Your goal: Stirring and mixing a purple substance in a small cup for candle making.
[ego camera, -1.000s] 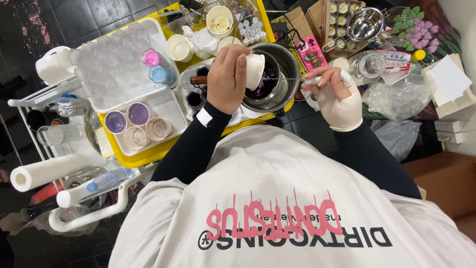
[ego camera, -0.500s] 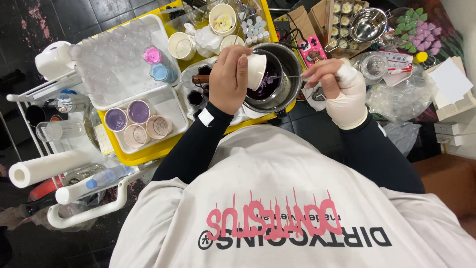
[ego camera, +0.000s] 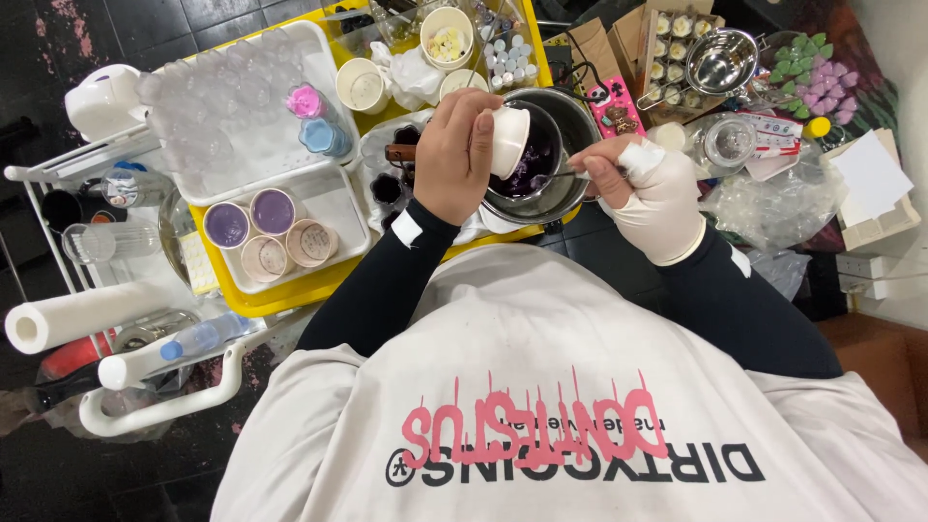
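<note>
My left hand [ego camera: 454,159] grips a small white cup [ego camera: 509,141], tipped on its side over a round metal pot [ego camera: 570,121] that holds a purple liquid [ego camera: 527,172]. My right hand [ego camera: 643,193], in a white glove, sits at the pot's right rim and pinches a thin metal utensil whose end reaches into the purple liquid. Both arms are in black sleeves and extend from a white shirt with printed lettering that fills the lower picture.
The pot sits on a yellow tray [ego camera: 290,295] holding a white tray [ego camera: 343,208] with several cups of purple and beige contents, clear moulds [ego camera: 217,92], and paper cups [ego camera: 362,85]. A paper towel roll [ego camera: 82,314] lies left. A steel strainer [ego camera: 725,60] and plastic bags are at the right.
My right hand has moved left to the pot's rim and its utensil now dips into the purple liquid. My left hand keeps the white cup tilted over the pot.
</note>
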